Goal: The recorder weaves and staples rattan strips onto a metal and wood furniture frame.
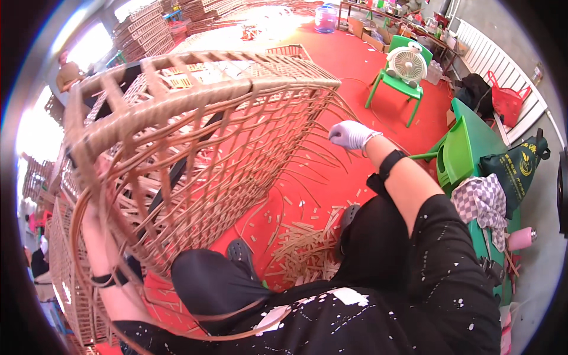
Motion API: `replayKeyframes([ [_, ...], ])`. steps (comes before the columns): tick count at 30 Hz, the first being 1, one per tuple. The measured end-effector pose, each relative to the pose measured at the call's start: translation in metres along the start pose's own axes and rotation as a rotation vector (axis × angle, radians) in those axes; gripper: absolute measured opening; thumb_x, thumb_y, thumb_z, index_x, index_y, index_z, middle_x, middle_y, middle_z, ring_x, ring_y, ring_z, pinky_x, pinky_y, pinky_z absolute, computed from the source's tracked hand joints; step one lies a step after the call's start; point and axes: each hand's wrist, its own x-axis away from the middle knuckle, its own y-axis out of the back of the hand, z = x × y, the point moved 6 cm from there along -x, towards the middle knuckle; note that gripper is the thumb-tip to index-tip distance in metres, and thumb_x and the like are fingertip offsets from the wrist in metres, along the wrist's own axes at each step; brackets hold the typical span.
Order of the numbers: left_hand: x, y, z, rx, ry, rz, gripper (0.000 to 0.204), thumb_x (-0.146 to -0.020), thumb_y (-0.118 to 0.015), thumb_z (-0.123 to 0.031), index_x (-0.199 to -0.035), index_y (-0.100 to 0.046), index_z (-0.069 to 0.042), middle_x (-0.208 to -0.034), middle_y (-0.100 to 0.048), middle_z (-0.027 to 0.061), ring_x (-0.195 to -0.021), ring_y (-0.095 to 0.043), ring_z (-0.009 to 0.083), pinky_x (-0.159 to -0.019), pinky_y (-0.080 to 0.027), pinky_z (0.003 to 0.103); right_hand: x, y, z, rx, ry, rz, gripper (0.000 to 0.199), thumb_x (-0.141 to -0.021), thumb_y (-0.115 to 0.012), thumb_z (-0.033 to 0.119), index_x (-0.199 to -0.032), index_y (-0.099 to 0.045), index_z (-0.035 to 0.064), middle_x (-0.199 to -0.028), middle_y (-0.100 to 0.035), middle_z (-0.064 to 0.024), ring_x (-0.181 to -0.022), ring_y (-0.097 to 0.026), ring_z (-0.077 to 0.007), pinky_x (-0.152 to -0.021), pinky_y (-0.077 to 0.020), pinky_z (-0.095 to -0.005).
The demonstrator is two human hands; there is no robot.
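Note:
A large brown wicker frame (236, 171), woven from flat strands over a wrapped rim, tilts up in front of me at the left. Loose strand ends fan out from its right side. My left hand (103, 171) is behind the weave at the frame's near left corner, its fingers mostly hidden and blurred. My right hand (350, 135), in a white glove, hovers in the air right of the loose ends with its fingers curled closed. Whether a strand is in it does not show. One long loose strand (236, 336) loops across my lap and left arm.
Cut strand scraps (305, 248) lie heaped on the red floor between my feet. A green chair (396, 83) bears a fan (408, 64). At my right stands a green seat with a bag (515, 171) and checked cloth (482, 201). Another person (68, 74) is at the far left.

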Motion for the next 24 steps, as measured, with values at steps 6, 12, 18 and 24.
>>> replayKeyframes([
  [6, 0.071, 0.001, 0.033, 0.001, 0.134, -0.094, 0.041, -0.096, -0.053, -0.023, -0.132, -0.05, -0.003, -0.121, -0.059, 0.0098, -0.108, -0.057, 0.0159, -0.095, -0.044, 0.028, -0.047, -0.012, -0.066, -0.136, -0.117, -0.25, 0.027, -0.085, -0.057, 0.024, -0.104, -0.069, 0.0091, -0.103, -0.068, -0.0151, -0.098, -0.063, -0.0318, -0.087, -0.0495, -0.0385],
  [12, 0.158, -0.026, 0.096, 0.018, 0.345, -0.114, 0.043, -0.096, -0.052, -0.026, -0.133, -0.048, -0.003, -0.123, -0.057, 0.0106, -0.111, -0.056, 0.0167, -0.096, -0.044, 0.029, -0.082, -0.047, -0.119, -0.523, -0.257, -0.496, 0.04, -0.086, -0.053, 0.02, -0.122, -0.059, 0.0029, -0.125, -0.059, -0.0168, -0.118, -0.055, -0.0295, -0.103, -0.0418, -0.0364],
  [18, 0.262, -0.078, 0.188, 0.106, 0.607, -0.038, 0.045, -0.097, -0.051, -0.029, -0.133, -0.047, -0.003, -0.125, -0.055, 0.0115, -0.113, -0.054, 0.0176, -0.097, -0.045, 0.031, -0.082, -0.046, -0.118, -0.403, -0.262, -0.592, 0.043, -0.085, -0.053, 0.017, -0.125, -0.058, 0.0048, -0.129, -0.057, -0.0176, -0.121, -0.053, -0.0305, -0.104, -0.0404, -0.0369],
  [24, 0.378, -0.152, 0.291, 0.277, 0.818, 0.126, 0.047, -0.097, -0.049, -0.032, -0.134, -0.045, -0.003, -0.126, -0.054, 0.0123, -0.115, -0.053, 0.0184, -0.098, -0.045, 0.033, -0.062, -0.054, -0.134, -0.264, -0.36, -0.479, 0.044, -0.086, -0.059, 0.025, -0.124, -0.057, 0.0053, -0.127, -0.058, -0.0171, -0.118, -0.054, -0.0313, -0.1, -0.0433, -0.0388],
])
